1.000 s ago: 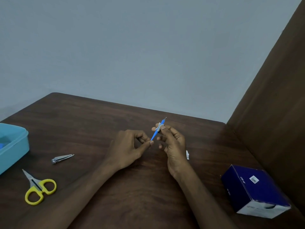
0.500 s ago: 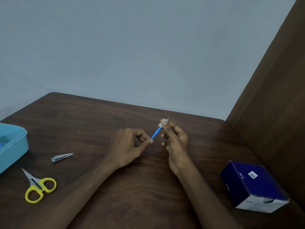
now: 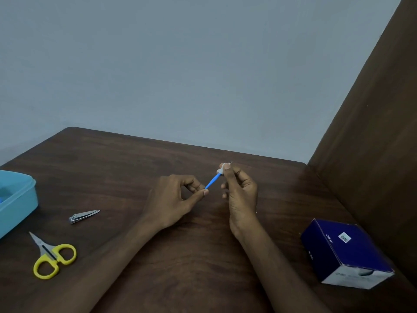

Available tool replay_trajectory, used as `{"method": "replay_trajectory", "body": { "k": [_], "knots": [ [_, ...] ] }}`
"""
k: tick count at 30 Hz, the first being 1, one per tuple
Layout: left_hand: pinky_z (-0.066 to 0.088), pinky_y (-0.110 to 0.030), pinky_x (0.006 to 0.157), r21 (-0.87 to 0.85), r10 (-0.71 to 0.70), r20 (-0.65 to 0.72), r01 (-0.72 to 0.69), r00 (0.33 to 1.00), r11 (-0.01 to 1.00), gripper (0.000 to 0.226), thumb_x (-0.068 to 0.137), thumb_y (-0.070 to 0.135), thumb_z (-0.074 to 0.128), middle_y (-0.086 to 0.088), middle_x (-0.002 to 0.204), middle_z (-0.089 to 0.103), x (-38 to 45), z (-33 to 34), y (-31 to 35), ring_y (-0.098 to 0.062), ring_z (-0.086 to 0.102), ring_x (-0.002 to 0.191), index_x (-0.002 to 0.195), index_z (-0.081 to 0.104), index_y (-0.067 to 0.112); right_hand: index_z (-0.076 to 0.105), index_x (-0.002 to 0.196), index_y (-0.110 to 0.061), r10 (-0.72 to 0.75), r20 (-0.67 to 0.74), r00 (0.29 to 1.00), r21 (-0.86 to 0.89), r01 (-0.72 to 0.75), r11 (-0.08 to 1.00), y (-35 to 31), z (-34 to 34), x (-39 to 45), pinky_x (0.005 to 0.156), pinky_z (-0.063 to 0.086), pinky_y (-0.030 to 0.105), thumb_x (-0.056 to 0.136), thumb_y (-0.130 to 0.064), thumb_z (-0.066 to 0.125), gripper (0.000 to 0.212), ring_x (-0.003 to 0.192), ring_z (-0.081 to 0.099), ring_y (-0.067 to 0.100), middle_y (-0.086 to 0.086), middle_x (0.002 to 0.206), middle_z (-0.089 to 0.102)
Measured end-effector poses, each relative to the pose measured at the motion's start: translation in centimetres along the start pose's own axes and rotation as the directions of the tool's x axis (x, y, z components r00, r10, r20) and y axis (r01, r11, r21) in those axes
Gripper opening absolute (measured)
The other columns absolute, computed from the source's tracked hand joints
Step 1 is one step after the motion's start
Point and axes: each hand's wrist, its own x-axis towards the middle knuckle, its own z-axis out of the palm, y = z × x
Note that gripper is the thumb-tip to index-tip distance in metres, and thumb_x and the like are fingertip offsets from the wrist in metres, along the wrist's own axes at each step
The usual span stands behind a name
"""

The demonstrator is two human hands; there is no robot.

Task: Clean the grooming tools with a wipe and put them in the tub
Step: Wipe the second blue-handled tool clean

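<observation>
Dark brown wood grain covers the table (image 3: 203,256), which runs back to a pale grey-blue wall, with a brown panel rising along the right-hand side.

Nearest, well to the left of the left forearm, lie small scissors (image 3: 53,256) with yellow loops, their closed blades pointing away. Well to the right of the right forearm a dark blue box (image 3: 345,251) lies on its side, with a small white label on its upper face and its pale end turned toward the viewer.

A little farther in, left of the left hand and well apart from it, a metal nail clipper (image 3: 84,216) lies flat on the wood. Farther left again, at the frame's edge, sits the light blue tub (image 3: 18,199), only partly in view; something blue shows inside it, too cut off to identify.

Above the middle of the table the two hands meet. The left hand (image 3: 173,199) has its fingers curled, thumb and forefinger pinching the near end of a thin blue grooming tool (image 3: 211,183). The tool slants up and away to the right hand (image 3: 242,195), just beside the left, whose thumb and forefinger are closed round a small white wipe (image 3: 221,169) wrapped about the tool's far end. The remaining right fingers are loosely curled below. A thin pale tip pokes out just beyond the wipe. Both hands hold the tool clear of the table.
</observation>
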Motion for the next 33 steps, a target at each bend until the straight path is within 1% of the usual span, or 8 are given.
{"method": "replay_trajectory", "body": {
  "k": [4,8,15,19,23,26,29,33],
  "knots": [
    [0.053,-0.034,0.053,-0.001,-0.014,-0.005,0.014,1.000,1.000,0.009,0.091,0.042,0.084,0.035,0.072,0.070,0.09,0.12,-0.32,-0.004,0.065,0.053,0.084,0.080,0.038,0.080,0.104,-0.006,0.019,0.003,1.000,-0.009,-0.019,1.000,0.04,-0.04,-0.01,0.050,0.038,0.019,0.097,-0.022,0.077,0.018,0.058,0.049,0.004,-0.004,0.092,0.082],
    [0.055,-0.037,0.053,-0.003,-0.020,0.032,0.020,0.999,1.000,0.007,0.091,0.045,0.082,0.030,0.076,0.073,0.08,0.27,-0.51,-0.008,0.065,0.052,0.087,0.080,0.040,0.080,0.099,-0.006,0.033,-0.052,0.998,0.054,-0.031,0.998,-0.13,-0.29,0.32,0.049,0.036,0.021,0.097,-0.022,0.077,0.016,0.059,0.047,0.006,-0.005,0.093,0.081],
    [0.052,-0.030,0.053,0.007,-0.026,0.017,0.026,1.000,1.000,0.007,0.091,0.043,0.083,0.032,0.073,0.071,0.01,0.14,-0.29,-0.004,0.065,0.054,0.085,0.080,0.040,0.079,0.098,-0.009,0.025,-0.040,0.999,0.031,-0.023,0.999,-0.13,-0.32,0.14,0.048,0.036,0.021,0.098,-0.024,0.076,0.015,0.056,0.047,0.005,-0.005,0.093,0.081],
    [0.045,-0.025,0.052,0.000,-0.028,0.018,0.028,0.999,1.000,0.008,0.091,0.043,0.082,0.032,0.068,0.069,-0.01,0.09,-0.04,0.000,0.061,0.052,0.084,0.080,0.039,0.078,0.092,-0.006,-0.025,-0.093,0.995,0.036,0.028,0.999,-0.25,-0.67,0.46,0.047,0.033,0.023,0.098,-0.019,0.076,0.014,0.055,0.045,0.007,-0.002,0.089,0.080],
    [0.052,-0.028,0.055,-0.004,-0.034,0.012,0.034,0.999,0.999,0.009,0.091,0.042,0.083,0.033,0.069,0.070,0.01,0.01,-0.15,0.001,0.065,0.056,0.083,0.080,0.040,0.081,0.093,-0.009,-0.011,-0.084,0.996,0.007,0.011,1.000,-0.25,-0.73,0.32,0.046,0.032,0.023,0.098,-0.022,0.076,0.015,0.055,0.043,0.009,-0.004,0.088,0.079],
    [0.052,-0.028,0.055,0.002,-0.045,0.002,0.045,0.999,0.999,0.010,0.091,0.044,0.082,0.029,0.067,0.071,0.05,0.01,-0.19,0.000,0.066,0.057,0.082,0.079,0.041,0.082,0.097,-0.010,0.034,-0.062,0.998,-0.013,-0.035,0.999,-0.41,-0.64,0.13,0.046,0.033,0.023,0.097,-0.025,0.078,0.015,0.054,0.044,0.008,-0.005,0.090,0.081],
    [0.050,-0.026,0.055,-0.006,-0.039,-0.003,0.039,0.999,0.999,0.010,0.091,0.044,0.082,0.027,0.067,0.072,0.01,0.07,-0.14,0.000,0.068,0.058,0.083,0.079,0.040,0.081,0.096,-0.008,0.015,-0.074,0.997,0.005,-0.014,1.000,-0.53,-0.70,0.17,0.046,0.034,0.022,0.097,-0.023,0.078,0.015,0.054,0.045,0.009,-0.002,0.091,0.081],
    [0.055,-0.031,0.057,-0.007,-0.033,-0.005,0.033,0.999,0.999,0.010,0.092,0.044,0.082,0.032,0.070,0.071,-0.02,-0.01,0.02,0.001,0.069,0.061,0.083,0.079,0.042,0.078,0.095,-0.006,-0.019,-0.083,0.996,0.020,0.021,1.000,-0.57,-0.51,-0.03,0.045,0.035,0.021,0.098,-0.019,0.075,0.015,0.054,0.044,0.009,-0.003,0.092,0.081]
  ]
}}
